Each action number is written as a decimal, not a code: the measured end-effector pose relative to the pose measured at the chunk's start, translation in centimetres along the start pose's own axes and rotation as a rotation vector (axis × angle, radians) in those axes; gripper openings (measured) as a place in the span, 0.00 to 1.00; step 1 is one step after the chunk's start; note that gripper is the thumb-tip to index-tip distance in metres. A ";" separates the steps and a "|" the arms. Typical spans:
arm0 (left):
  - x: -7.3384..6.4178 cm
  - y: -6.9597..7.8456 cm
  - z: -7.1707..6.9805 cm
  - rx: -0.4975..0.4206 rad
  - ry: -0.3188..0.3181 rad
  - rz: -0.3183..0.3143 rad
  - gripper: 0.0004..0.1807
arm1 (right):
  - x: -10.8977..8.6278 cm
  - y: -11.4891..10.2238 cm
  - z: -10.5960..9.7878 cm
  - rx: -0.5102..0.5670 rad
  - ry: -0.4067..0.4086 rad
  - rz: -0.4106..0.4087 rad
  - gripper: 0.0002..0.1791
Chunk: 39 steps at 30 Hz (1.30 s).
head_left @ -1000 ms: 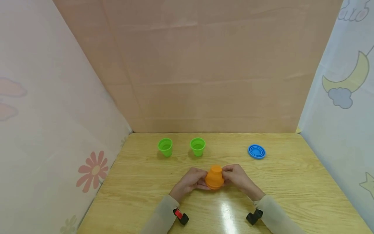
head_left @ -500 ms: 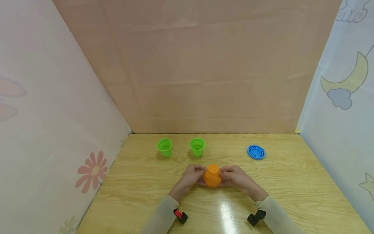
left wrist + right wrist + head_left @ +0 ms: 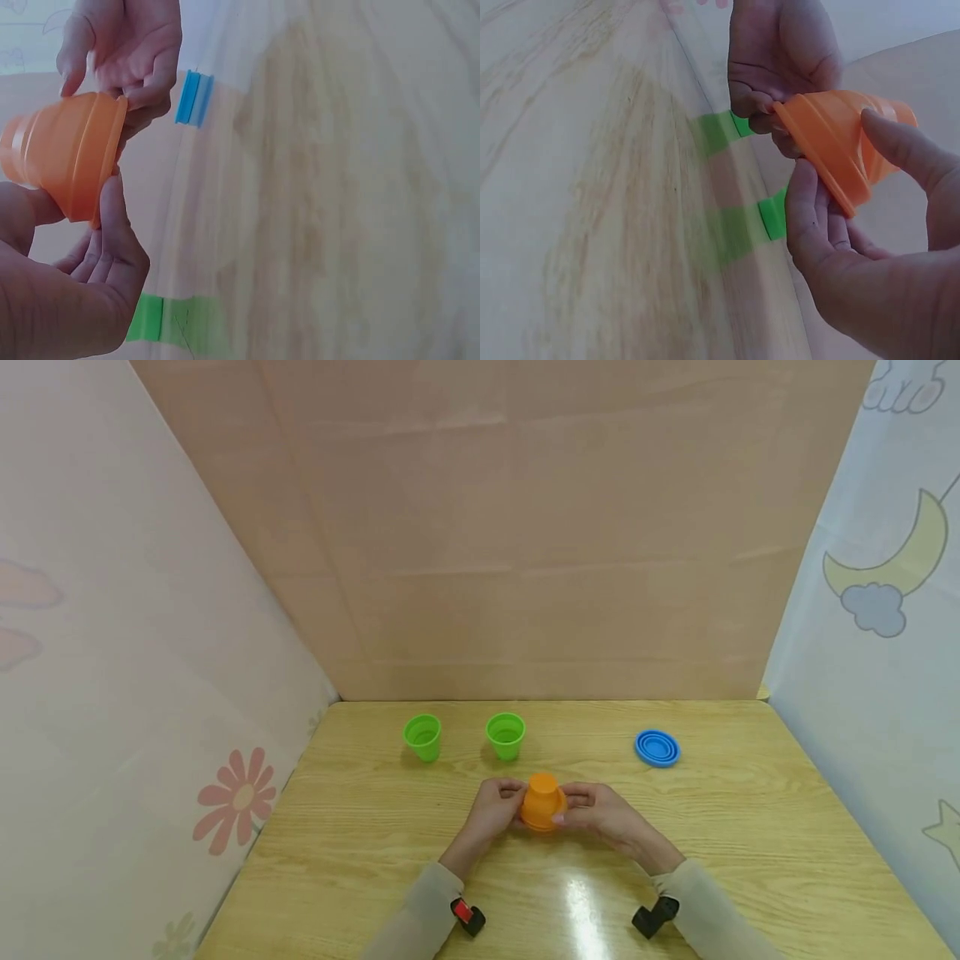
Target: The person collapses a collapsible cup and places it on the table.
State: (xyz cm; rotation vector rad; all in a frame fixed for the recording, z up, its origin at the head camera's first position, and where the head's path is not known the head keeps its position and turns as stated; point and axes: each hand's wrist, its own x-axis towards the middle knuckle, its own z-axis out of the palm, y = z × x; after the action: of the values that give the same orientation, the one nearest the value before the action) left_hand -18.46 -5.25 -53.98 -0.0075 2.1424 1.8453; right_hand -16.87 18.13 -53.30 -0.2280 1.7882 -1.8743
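Left grip (image 3: 489, 810) and right grip (image 3: 606, 818) pinch an orange cup (image 3: 542, 812) (smooth, stepped, upside down) above the wood-grained desk (image 3: 750, 835).

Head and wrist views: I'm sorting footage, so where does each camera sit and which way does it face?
Head: worn on the head, facing forward and down at the table; sleeves, left hand and right hand show.
Left wrist: on the left wrist, facing the orange cup, blue ringed dish beyond; both hands show.
Right wrist: on the right wrist, facing the orange cup, two green cups partly visible beyond; both hands show.
Both wrist views share the orange cup and both hands.
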 end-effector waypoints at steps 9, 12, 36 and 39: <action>-0.5 0.2 0.1 0.027 -0.021 0.013 0.14 | 0.3 0.3 0.6 -0.097 0.088 -0.032 0.35; -0.3 -0.2 -0.6 -0.059 -0.124 -0.023 0.16 | 0.2 0.3 0.6 -0.095 0.097 -0.035 0.36; -0.7 -0.5 -0.9 -0.260 -0.137 -0.057 0.25 | -0.1 -0.2 1.2 -0.005 0.051 0.019 0.48; -0.8 -0.4 -0.4 -0.252 -0.109 -0.050 0.24 | -0.1 0.0 1.4 0.004 0.072 0.032 0.49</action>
State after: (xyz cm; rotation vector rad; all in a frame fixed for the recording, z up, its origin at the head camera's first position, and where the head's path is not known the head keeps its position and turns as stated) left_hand -17.70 -5.90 -54.07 -0.0165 1.8106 2.0246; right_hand -16.13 16.91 -53.14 -0.1306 1.8242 -1.8854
